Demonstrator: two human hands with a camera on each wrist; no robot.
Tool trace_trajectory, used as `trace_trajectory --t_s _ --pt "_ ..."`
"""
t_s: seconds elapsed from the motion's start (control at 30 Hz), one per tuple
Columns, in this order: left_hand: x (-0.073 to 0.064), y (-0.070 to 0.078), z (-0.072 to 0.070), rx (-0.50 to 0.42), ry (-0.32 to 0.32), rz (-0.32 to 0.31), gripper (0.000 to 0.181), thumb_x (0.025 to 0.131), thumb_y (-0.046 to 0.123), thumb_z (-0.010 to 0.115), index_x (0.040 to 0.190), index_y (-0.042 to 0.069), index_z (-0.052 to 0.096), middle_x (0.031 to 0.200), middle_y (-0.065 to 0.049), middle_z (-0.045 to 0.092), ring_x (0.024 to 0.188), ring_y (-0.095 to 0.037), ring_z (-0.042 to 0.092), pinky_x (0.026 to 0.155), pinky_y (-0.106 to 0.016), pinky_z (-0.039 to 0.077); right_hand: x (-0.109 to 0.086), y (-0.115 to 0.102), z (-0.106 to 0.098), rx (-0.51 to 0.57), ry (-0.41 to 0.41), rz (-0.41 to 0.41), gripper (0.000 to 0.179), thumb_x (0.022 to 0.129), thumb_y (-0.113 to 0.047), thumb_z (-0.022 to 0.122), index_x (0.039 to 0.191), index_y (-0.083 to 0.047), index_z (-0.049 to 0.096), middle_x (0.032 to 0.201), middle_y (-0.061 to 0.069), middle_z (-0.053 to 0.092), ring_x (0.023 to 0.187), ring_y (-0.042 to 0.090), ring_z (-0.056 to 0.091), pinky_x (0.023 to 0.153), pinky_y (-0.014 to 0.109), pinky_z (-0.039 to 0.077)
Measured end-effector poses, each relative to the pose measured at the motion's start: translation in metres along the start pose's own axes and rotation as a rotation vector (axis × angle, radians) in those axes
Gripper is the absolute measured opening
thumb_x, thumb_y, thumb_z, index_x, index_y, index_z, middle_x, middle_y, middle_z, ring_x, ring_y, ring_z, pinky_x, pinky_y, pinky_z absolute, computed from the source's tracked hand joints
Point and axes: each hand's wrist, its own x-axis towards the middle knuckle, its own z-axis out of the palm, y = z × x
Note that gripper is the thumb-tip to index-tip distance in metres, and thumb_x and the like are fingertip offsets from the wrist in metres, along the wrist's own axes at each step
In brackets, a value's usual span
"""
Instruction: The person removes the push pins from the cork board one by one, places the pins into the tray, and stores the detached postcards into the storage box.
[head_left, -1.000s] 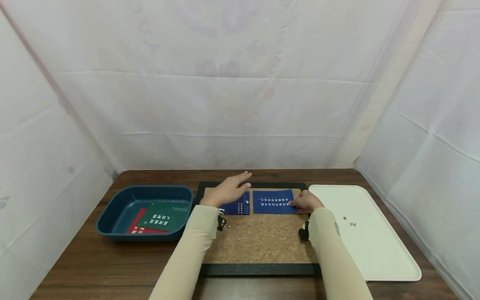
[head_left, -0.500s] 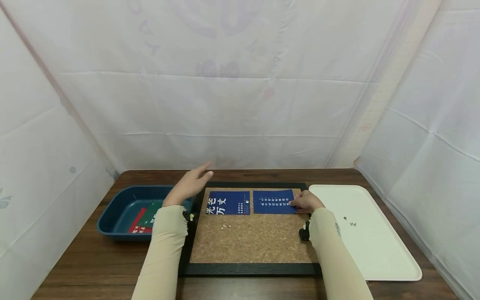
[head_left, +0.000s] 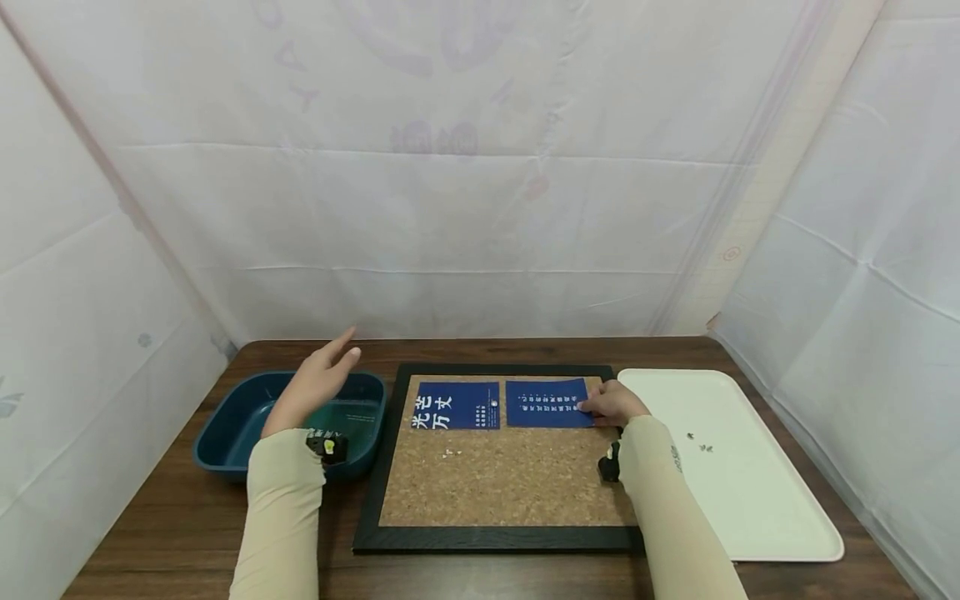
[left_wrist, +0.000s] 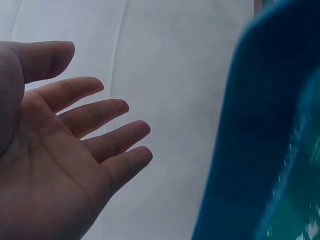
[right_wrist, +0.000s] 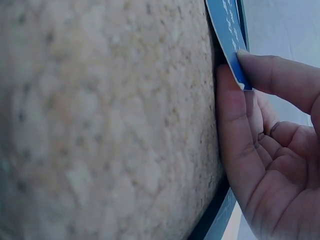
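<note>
Over the dark blue basin (head_left: 225,454) my left hand (head_left: 309,390) hovers with fingers extended and nothing in it. In the left wrist view its palm shows beside the basin's wall. A green card (head_left: 358,421) with white writing lies in the basin, partly hidden by the left wrist. My right hand (head_left: 617,403) pinches the right edge of a blue card (head_left: 547,404) between thumb and fingers. The right wrist view shows that card's corner (right_wrist: 241,80) slightly raised off the corkboard (head_left: 510,483). Left of it, another blue card (head_left: 459,406) with large white characters lies flat on the cork.
Small white bits (head_left: 452,453) lie on the cork below the left card. A black frame (head_left: 495,540) borders the board. At the right stands a white tray (head_left: 750,492) with small dark pieces (head_left: 706,448) on it. White sheeting (head_left: 480,208) encloses the wooden table.
My left hand has swept left from above the left blue card to over the basin, uncovering that card. The right hand has kept its pinch on the other blue card in place.
</note>
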Motion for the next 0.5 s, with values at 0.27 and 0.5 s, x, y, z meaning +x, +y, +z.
trace_trajectory --t_s 0.27,0.5 --pt "-0.015 -0.025 -0.015 -0.008 0.04 -0.07 0.068 0.102 0.053 0.026 0.156 0.019 0.004 0.157 -0.029 0.011 0.139 -0.054 0.019 0.104 -0.07 0.027 -0.019 -0.01 0.003 0.014 0.023 0.01 0.018 0.093 -0.007 0.061 0.077 -0.005 0.052 0.074 0.003 0.052 0.066 0.011 0.052 0.057 0.021 0.049" --pt "-0.024 -0.046 -0.025 0.025 0.056 -0.124 0.071 0.101 0.056 0.023 0.156 0.018 0.001 0.154 -0.035 0.013 0.136 -0.057 0.022 0.102 -0.071 0.029 -0.018 -0.009 0.003 0.016 0.022 0.006 0.017 0.093 -0.006 0.06 0.078 -0.005 0.052 0.075 0.004 0.054 0.066 0.012 0.052 0.057 0.021 0.049"
